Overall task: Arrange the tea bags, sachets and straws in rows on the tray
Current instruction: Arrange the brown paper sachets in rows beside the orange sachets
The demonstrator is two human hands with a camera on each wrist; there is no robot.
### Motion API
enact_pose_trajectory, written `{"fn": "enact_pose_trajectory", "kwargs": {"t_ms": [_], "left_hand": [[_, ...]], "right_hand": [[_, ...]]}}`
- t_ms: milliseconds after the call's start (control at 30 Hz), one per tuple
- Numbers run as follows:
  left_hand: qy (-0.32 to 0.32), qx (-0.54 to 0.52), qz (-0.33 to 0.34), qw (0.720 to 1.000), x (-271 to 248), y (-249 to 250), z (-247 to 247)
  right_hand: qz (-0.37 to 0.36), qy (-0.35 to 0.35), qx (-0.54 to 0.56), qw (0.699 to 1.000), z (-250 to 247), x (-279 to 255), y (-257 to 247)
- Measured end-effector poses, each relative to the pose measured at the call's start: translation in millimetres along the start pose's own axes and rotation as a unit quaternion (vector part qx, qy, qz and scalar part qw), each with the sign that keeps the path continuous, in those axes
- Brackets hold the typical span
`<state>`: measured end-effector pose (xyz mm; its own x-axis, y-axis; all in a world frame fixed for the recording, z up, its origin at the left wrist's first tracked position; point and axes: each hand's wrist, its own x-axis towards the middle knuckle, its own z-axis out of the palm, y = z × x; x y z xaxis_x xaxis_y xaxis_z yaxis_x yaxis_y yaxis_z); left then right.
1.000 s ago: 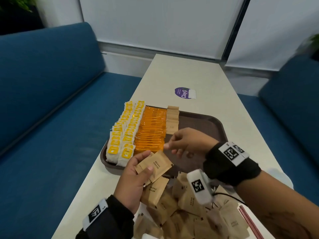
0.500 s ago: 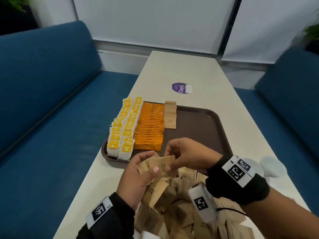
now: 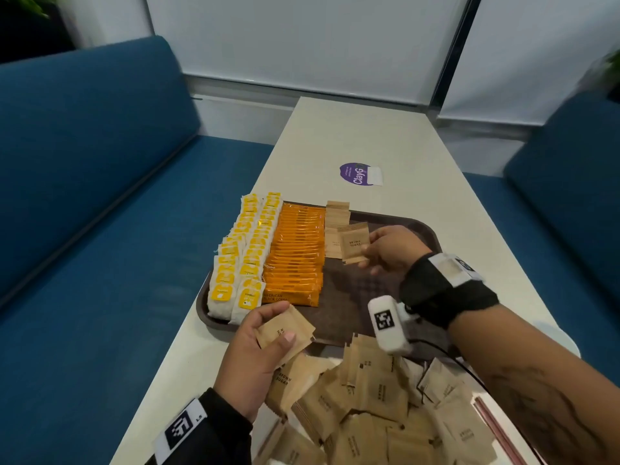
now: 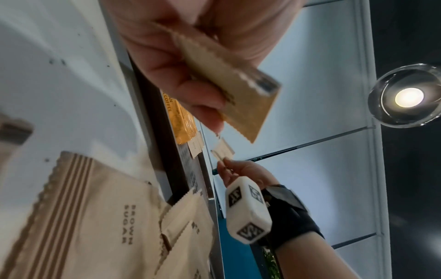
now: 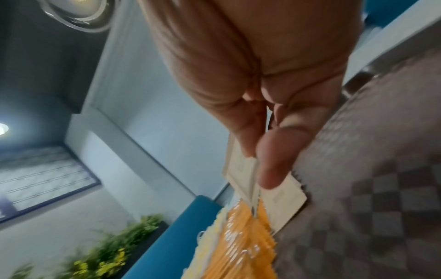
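Head view: my right hand (image 3: 391, 250) has moved out from my left hand (image 3: 258, 357) to the tray (image 3: 426, 229), its grip pinching a brown sugar sachet (image 3: 353, 241) at the near end of the brown row (image 3: 336, 218). Left wrist view: my left grip pinches the remaining sachets (image 4: 235, 94) near the loose pile (image 4: 95, 217) on the bench (image 4: 47, 94). Right wrist view: thumb and fingers (image 5: 276, 160) clamp the sachet beside the orange sticks (image 5: 238, 245).

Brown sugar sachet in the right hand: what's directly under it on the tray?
The sachet, pinched by the right hand, hangs over the near end of the brown sugar row and bare tray. It covers part of the row's nearest sachet.
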<state>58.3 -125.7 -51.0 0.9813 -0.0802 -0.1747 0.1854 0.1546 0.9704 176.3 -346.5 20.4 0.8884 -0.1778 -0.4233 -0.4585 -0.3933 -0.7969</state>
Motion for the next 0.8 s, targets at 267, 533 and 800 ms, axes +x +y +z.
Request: {"fn": "enact_pose_trajectory", "kwargs": {"t_ms": [267, 533, 800], "left_hand": [[-0.006, -0.021, -0.025, 0.999, 11.7, -1.0, -0.1], [0.007, -0.031, -0.030, 0.999, 16.8, -1.7, -3.6], [-0.005, -0.049, -0.047, 0.998, 18.1, 0.8, 3.5]], "right_hand": [[0.104, -0.034, -0.116, 0.987, 13.6, 55.8, -7.8], [0.176, -0.073, -0.151, 0.970, 23.2, 67.3, -12.9], [0.153, -0.083, -0.167, 0.970, 22.6, 65.6, -9.0]]}}
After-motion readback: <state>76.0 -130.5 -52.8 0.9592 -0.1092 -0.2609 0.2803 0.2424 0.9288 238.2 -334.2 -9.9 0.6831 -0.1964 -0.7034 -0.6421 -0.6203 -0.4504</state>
